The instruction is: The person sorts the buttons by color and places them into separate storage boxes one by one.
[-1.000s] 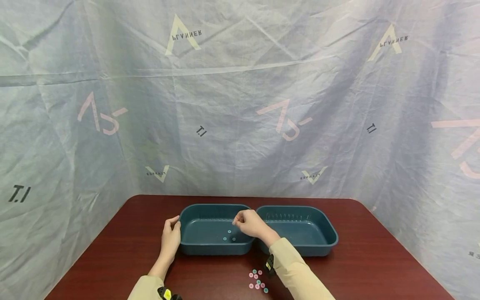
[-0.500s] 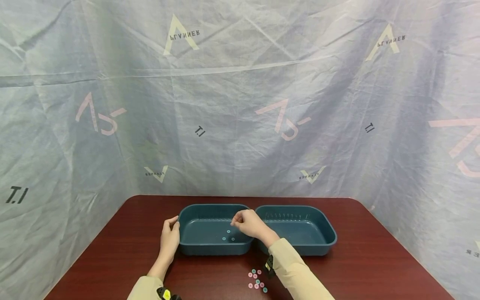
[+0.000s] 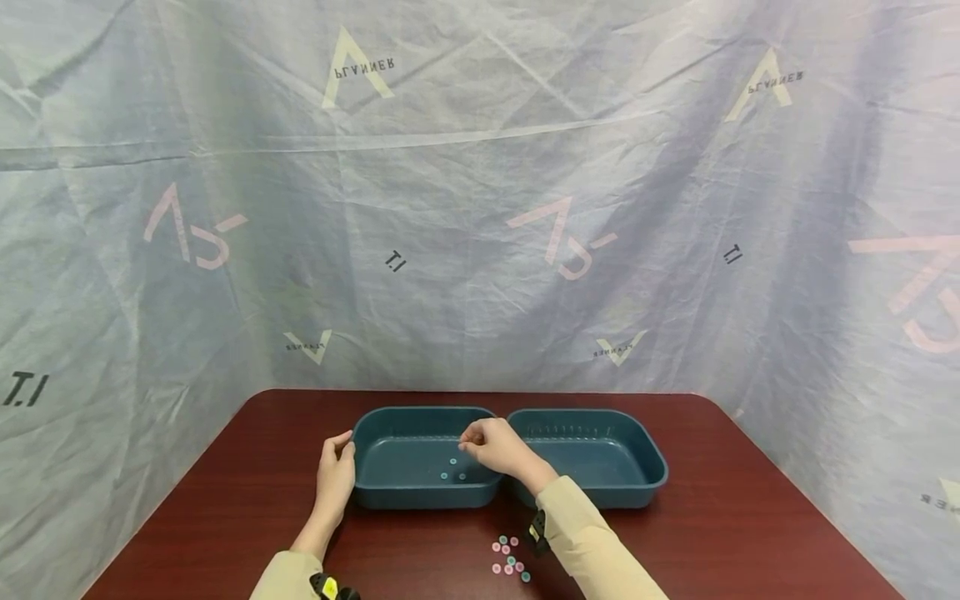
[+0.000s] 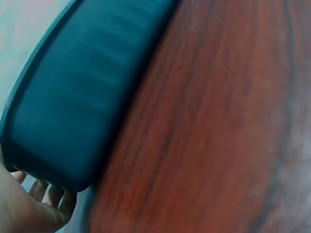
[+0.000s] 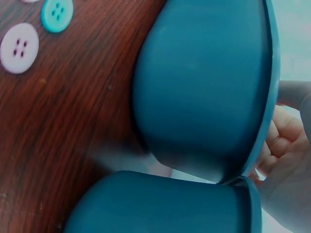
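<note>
My left hand (image 3: 334,482) holds the left end of a dark teal plastic tray (image 3: 427,500), its fingers bent against the outer wall in the left wrist view. Over the right part of this tray hovers my right hand (image 3: 495,447), with curled fingers and thumb and fingertips close together. No thing shows between those fingertips, though their inner side is partly hidden. Inside the tray lie three small blue-looking buttons, one being the front left button (image 3: 444,476). A loose group of pink and teal buttons (image 3: 508,569) lies on the table in front.
A second teal tray (image 3: 611,497) stands close beside the first, to its right, with my right forearm across its near left corner. Both trays rest on a reddish-brown wooden table (image 3: 735,517). A pale printed cloth (image 3: 465,333) hangs behind.
Both hands keep their pose, and the buttons stay where they lie. The whole head view has shifted slightly, so everything appears a little further left.
</note>
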`<state>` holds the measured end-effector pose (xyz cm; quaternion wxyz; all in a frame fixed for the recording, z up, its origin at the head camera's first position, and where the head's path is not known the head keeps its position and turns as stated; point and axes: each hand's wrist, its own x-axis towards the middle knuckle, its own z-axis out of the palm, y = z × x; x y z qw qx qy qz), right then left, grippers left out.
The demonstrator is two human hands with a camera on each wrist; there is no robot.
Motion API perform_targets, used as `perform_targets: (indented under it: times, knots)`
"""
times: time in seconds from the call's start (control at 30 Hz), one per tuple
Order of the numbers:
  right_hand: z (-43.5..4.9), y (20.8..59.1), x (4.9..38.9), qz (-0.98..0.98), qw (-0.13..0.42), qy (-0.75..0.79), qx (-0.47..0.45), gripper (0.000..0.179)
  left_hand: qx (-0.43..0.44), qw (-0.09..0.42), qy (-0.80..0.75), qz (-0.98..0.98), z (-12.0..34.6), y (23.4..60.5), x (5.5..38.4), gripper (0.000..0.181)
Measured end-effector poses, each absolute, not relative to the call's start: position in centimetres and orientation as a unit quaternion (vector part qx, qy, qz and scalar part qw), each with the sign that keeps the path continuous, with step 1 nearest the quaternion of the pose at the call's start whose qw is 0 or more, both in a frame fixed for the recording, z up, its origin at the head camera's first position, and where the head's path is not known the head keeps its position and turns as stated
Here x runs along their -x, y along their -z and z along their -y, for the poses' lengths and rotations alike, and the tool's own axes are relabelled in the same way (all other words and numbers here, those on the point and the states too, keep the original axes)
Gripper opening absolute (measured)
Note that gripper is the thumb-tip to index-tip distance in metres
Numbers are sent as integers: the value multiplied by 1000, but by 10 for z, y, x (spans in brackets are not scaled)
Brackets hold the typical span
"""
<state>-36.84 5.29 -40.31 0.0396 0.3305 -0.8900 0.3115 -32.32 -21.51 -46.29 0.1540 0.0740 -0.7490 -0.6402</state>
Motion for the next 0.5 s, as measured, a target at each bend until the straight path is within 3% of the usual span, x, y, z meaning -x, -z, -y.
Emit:
perform_targets:
  times: [0.5]
  knots:
    - [-64,395,358,886,34,-324,-330,8,-74,152,637,752,215,465,325,45]
